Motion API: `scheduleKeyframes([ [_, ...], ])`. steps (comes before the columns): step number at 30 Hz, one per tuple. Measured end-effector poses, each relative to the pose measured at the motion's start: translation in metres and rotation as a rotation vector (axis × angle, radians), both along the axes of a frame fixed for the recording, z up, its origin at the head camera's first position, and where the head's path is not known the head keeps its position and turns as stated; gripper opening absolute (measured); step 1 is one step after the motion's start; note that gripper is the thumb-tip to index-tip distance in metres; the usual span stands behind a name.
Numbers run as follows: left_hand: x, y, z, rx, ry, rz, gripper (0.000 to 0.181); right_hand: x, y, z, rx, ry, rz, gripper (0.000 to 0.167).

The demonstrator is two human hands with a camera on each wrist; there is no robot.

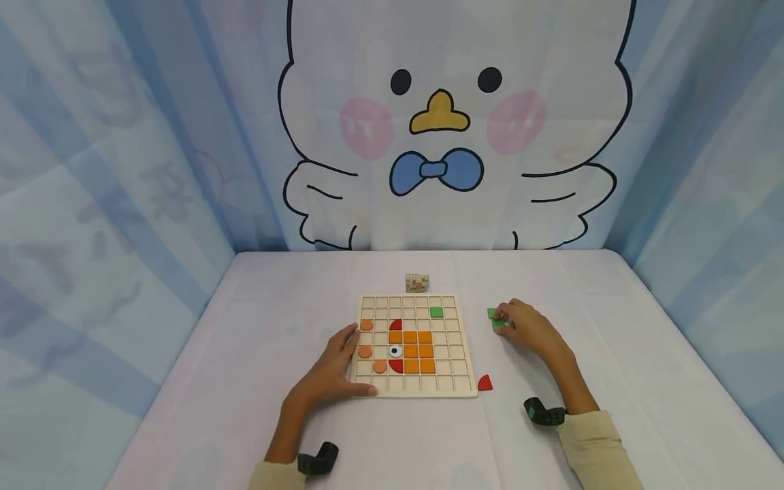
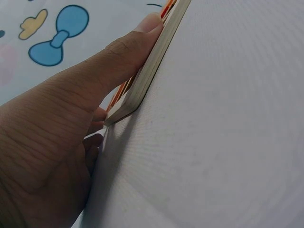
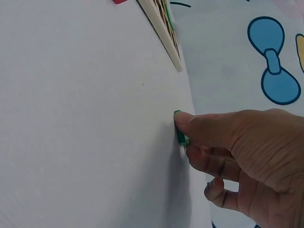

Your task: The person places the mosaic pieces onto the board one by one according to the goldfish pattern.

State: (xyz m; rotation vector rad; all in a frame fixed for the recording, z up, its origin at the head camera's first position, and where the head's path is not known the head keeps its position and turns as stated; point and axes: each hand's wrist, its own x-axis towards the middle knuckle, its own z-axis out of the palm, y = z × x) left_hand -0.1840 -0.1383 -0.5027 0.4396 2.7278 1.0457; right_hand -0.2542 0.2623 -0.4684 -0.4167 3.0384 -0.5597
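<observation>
A pale wooden grid board (image 1: 454,385) lies on the table with orange square tiles (image 1: 411,351), orange discs (image 1: 380,366), red quarter-round tiles (image 1: 396,367), a round eye tile (image 1: 395,351) and one green square tile (image 1: 436,312) in its cells. My left hand (image 1: 324,371) holds the board's near left corner, thumb on the front edge and fingers along the left side. Right of the board, my right hand (image 1: 531,328) pinches a green tile (image 3: 180,135) between thumb and fingers at the tabletop. Another bit of green (image 1: 492,313) shows beside the fingertips; the fingers partly cover both.
A loose red quarter-round tile (image 1: 485,383) lies by the board's near right corner. Behind the board is a small patterned card (image 1: 417,283). A white cloth covers the table (image 1: 392,442), and printed curtains (image 1: 147,170) hang at the back and both sides.
</observation>
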Motion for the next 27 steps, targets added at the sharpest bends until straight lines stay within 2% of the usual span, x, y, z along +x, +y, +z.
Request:
scheduleKeyframes([
  [7, -0.0005, 0.0002, 0.0022, -0.002, 0.01, -0.002, 0.122, -0.003, -0.0001, 0.0008, 0.001, -0.017, 0.009, 0.019],
  [11, -0.0007, 0.0003, 0.0025, 0.009, 0.011, 0.001, 0.121, -0.004, 0.0005, 0.0008, 0.002, 0.0, 0.018, 0.018],
  [17, -0.0006, 0.0004, -0.0009, -0.003, -0.001, 0.006, 0.123, -0.0037, 0.0008, -0.0022, 0.024, 0.007, 0.029, 0.019],
  [27, -0.0005, -0.0003, -0.0014, -0.005, 0.008, 0.006, 0.122, -0.0045, -0.0085, -0.0021, 0.036, 0.085, 0.104, 0.022],
])
